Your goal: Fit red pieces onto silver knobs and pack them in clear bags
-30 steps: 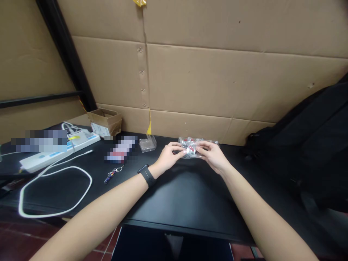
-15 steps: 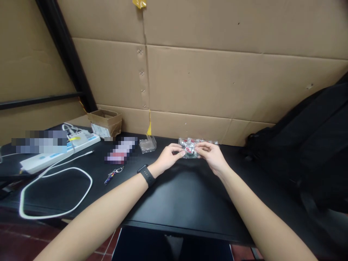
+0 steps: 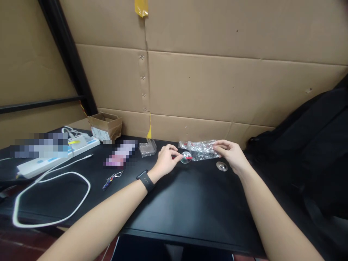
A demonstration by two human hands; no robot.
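Near the back of the black table, my left hand (image 3: pixel 169 159) pinches the left edge of a round clear disc (image 3: pixel 186 157) with a red mark. Crinkled clear plastic packaging (image 3: pixel 203 148) lies just behind and to the right of it. My right hand (image 3: pixel 231 154) has its fingers closed on the packaging's right end. Below that hand, a small shiny round piece (image 3: pixel 222 166) rests on the table. Another small round item (image 3: pixel 183 145) with a red mark sits at the packaging's left end, partly under plastic.
Left of my hands are a clear plastic box (image 3: pixel 147 149), a blurred flat item (image 3: pixel 121 154), a keychain (image 3: pixel 112 180), a cardboard box (image 3: pixel 106 127), and a power strip (image 3: pixel 57 156) with white cable. A black bag (image 3: pixel 307 152) stands on the right.
My hands have moved apart, the right one rightward. The round disc now shows separately at my left fingertips, and a shiny round piece has appeared on the table below my right hand.
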